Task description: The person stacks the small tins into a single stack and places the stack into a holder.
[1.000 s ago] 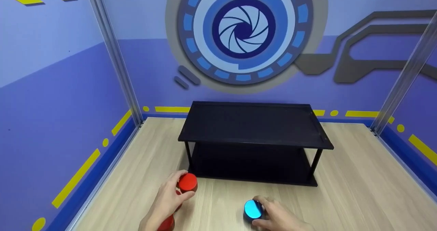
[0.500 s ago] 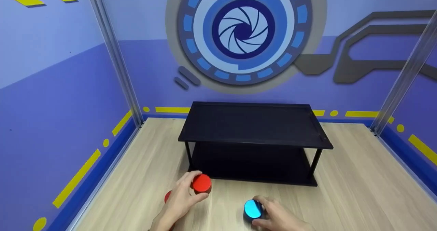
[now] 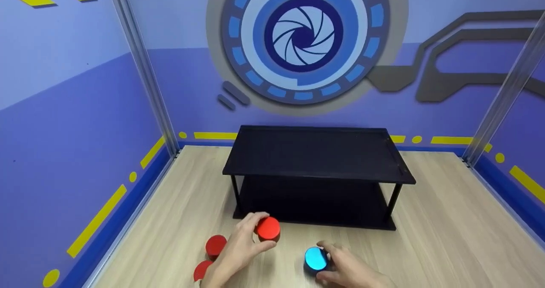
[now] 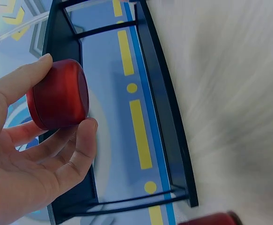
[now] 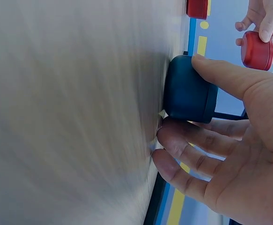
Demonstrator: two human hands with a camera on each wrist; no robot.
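Between thumb and fingertips my left hand (image 3: 240,249) holds a small round red tin (image 3: 268,228), raised off the table in front of the shelf. The left wrist view shows the red tin (image 4: 60,96) tilted, with a seam near one end. To the right, my right hand (image 3: 351,269) grips a blue tin (image 3: 316,259) with a shiny flat top. In the right wrist view the blue tin (image 5: 188,89) stands at the table surface, thumb on one side and fingers on the other. Two more red tins (image 3: 216,246) stand left of my left forearm, one partly covered by it.
A black two-level shelf (image 3: 315,154) stands behind both hands on the wooden table (image 3: 443,220). Its lower board (image 3: 315,198) lies close to the tabletop. Blue and purple panels (image 3: 179,87) enclose the table at the back and sides.
My left hand has carried the red tin to the right, toward the blue one, uncovering the two red tins behind it. My right hand and the blue tin have stayed in place.
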